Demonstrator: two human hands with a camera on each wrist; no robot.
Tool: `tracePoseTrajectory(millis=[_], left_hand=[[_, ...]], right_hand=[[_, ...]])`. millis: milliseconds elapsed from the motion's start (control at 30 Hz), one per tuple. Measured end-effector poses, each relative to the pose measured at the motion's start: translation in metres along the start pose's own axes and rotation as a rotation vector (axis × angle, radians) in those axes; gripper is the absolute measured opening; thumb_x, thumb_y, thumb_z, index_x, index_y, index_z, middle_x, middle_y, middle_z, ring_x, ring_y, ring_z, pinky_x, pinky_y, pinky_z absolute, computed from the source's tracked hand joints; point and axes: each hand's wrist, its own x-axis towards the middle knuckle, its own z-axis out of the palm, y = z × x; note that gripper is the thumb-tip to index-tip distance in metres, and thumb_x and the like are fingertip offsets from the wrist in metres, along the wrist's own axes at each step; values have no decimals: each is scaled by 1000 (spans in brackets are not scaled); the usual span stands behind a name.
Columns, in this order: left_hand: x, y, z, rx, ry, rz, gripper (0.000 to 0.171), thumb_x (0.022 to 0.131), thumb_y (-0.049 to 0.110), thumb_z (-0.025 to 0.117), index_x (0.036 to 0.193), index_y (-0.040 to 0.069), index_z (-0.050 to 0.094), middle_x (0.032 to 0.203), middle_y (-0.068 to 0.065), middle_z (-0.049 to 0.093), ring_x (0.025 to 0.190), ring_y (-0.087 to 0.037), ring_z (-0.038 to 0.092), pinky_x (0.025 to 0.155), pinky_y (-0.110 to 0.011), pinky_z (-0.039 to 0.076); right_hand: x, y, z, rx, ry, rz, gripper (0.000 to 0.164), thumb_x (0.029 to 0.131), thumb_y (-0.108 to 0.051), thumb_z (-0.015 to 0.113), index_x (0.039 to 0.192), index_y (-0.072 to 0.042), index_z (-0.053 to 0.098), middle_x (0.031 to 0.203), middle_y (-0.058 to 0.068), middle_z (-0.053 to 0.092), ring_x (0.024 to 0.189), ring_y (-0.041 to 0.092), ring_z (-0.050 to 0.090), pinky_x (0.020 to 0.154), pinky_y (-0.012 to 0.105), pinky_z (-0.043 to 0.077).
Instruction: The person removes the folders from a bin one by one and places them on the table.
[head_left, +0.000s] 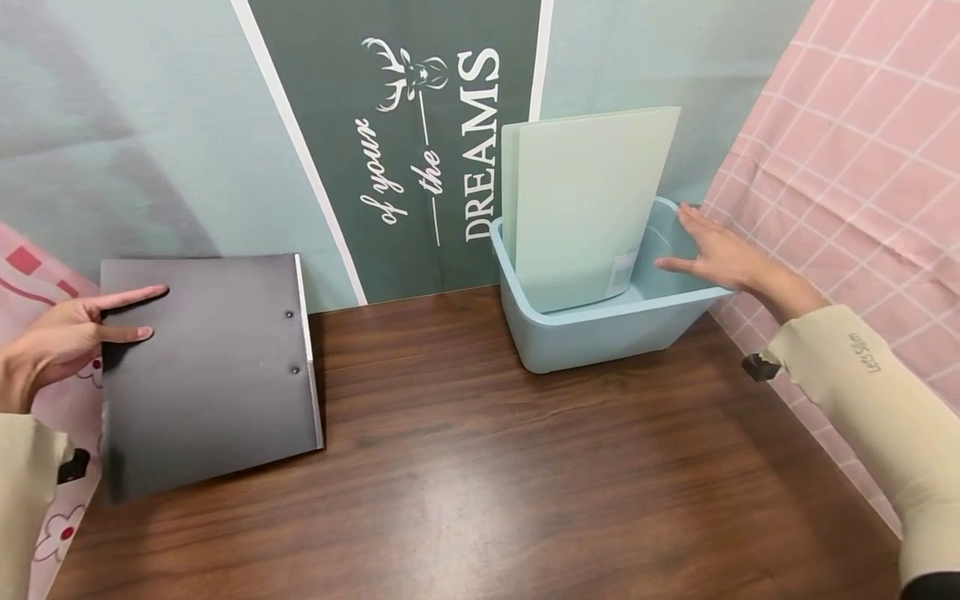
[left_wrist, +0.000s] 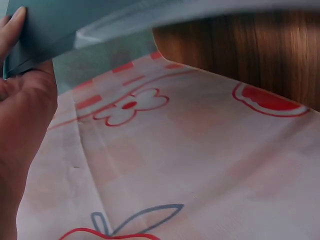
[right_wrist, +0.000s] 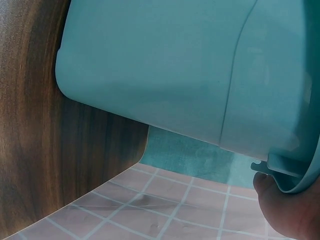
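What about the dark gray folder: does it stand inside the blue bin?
No, the left hand holds the dark gray folder well to the left of the blue bin.

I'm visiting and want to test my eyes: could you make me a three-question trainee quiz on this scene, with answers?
1. Who holds the dark folder: A) left hand, B) right, C) both?
2. True or false: the right hand touches the blue bin.
3. Fill in: the word in the largest capitals on the backdrop is ____.

Key:
1. A
2. True
3. DREAMS
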Motion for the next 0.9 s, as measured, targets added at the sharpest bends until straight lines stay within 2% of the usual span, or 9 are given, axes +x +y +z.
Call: tracePoseTrajectory(millis=[33, 100, 200, 267, 433, 567, 633, 800, 900], left_hand=[[0, -3, -1, 20, 3, -4, 69, 107, 15, 66, 157, 52, 39, 175, 1, 9, 52, -29, 14, 49, -50, 24], [2, -7, -2, 28, -7, -7, 70, 106, 10, 64, 155, 55, 42, 163, -6, 45, 52, -30, 14, 48, -52, 25], [3, -12, -3, 13, -22, -7, 72, 104, 4, 65, 148, 58, 50, 114, 17, 77, 50, -29, 14, 47, -53, 24], [4, -13, -4, -13, -30, -10, 72, 102, 1, 66, 141, 61, 54, 94, 33, 70, 49, -26, 13, 46, -54, 22], [5, -15, -5, -9, -39, -28, 69, 101, 3, 69, 119, 70, 61, 89, 22, 77, 47, -12, 17, 46, -53, 22], [6, -21, -4, 56, -58, -21, 78, 102, -5, 59, 114, 72, 58, 100, -18, 81, 49, 1, 32, 43, -48, 25], [5, -26, -3, 98, -62, 3, 81, 101, -8, 55, 120, 71, 55, 116, -42, 67, 59, 12, 45, 43, -46, 28], [5, -37, 4, 172, -22, 49, 80, 99, -5, 62, 115, 73, 50, 135, -59, 38, 55, 4, 31, 43, -42, 31], [8, -42, 5, 170, -14, 32, 79, 100, -2, 63, 114, 75, 49, 123, -57, 46, 52, -10, 18, 42, -40, 30]], right_hand=[[0, 0, 0, -1, -1, -1, 110, 103, -56, 61, 165, 6, -6, 172, 30, -8, 160, 48, -3, 128, 63, 4], [1, 0, 0, -1, 0, -3, 110, 103, -57, 60, 165, 6, -6, 172, 30, -8, 160, 48, -3, 129, 63, 4], [2, 0, 0, 0, 0, -3, 110, 104, -55, 61, 165, 6, -6, 172, 30, -8, 161, 48, -3, 129, 62, 4], [2, 0, 0, 2, -1, -3, 110, 104, -54, 62, 165, 6, -6, 172, 30, -8, 160, 48, -3, 129, 62, 4], [2, 0, 0, 5, -1, 0, 110, 103, -55, 61, 165, 7, -6, 172, 30, -8, 160, 49, -3, 129, 62, 3], [2, 0, 0, 5, 1, -4, 110, 103, -56, 61, 165, 7, -5, 172, 31, -7, 160, 49, -3, 129, 62, 3], [2, 0, 0, 7, -2, -5, 110, 104, -55, 60, 165, 7, -6, 172, 31, -8, 160, 49, -3, 129, 62, 2], [2, -2, -1, 1, -6, -7, 110, 104, -56, 60, 165, 7, -5, 172, 31, -8, 160, 49, -3, 129, 62, 2], [1, -4, 0, 0, -5, 0, 110, 104, -56, 60, 165, 6, -6, 172, 30, -8, 160, 49, -3, 129, 62, 3]])
